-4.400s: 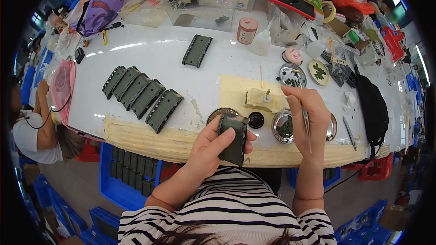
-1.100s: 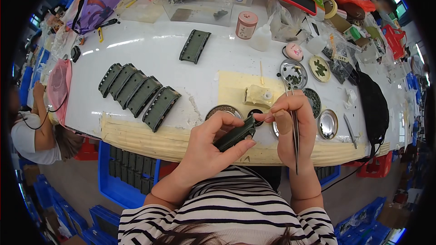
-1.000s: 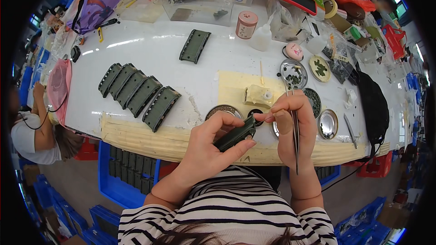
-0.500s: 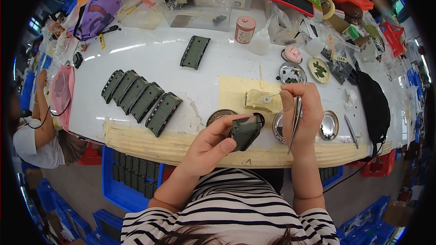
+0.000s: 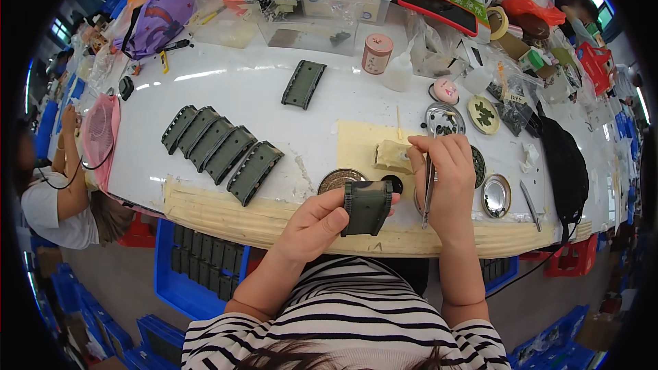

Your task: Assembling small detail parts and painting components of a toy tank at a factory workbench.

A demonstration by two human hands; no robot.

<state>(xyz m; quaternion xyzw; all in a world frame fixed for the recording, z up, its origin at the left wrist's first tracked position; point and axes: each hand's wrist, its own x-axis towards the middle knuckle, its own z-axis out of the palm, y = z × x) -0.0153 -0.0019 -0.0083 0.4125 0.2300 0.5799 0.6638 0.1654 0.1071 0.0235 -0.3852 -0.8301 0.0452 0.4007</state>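
My left hand (image 5: 310,230) is closed around a dark green, curved plastic part (image 5: 369,212) with toothed edges, held upright above the table's front edge. My right hand (image 5: 449,181) is closed on silver tweezers (image 5: 428,195), which point down toward me. Its thumb and forefinger are pinched close to the right end of a block wrapped in pale yellow tape (image 5: 392,157); whatever thin thing is between them is hard to make out. Beneath the block lies a yellow sheet (image 5: 353,138). A round dish of brown grains (image 5: 338,179) is partly hidden behind my left hand.
Several similar green parts (image 5: 223,145) lie in a row at left; another (image 5: 303,84) lies farther back. Small metal dishes (image 5: 496,195) stand at right, beside a second pair of tweezers (image 5: 530,200). A blue crate (image 5: 164,267) holds more parts below the table. A person sits at left.
My right hand has drawn slightly left and nearer the taped block, and the thin stick at its fingertips no longer shows. My left hand has turned the green part more upright.
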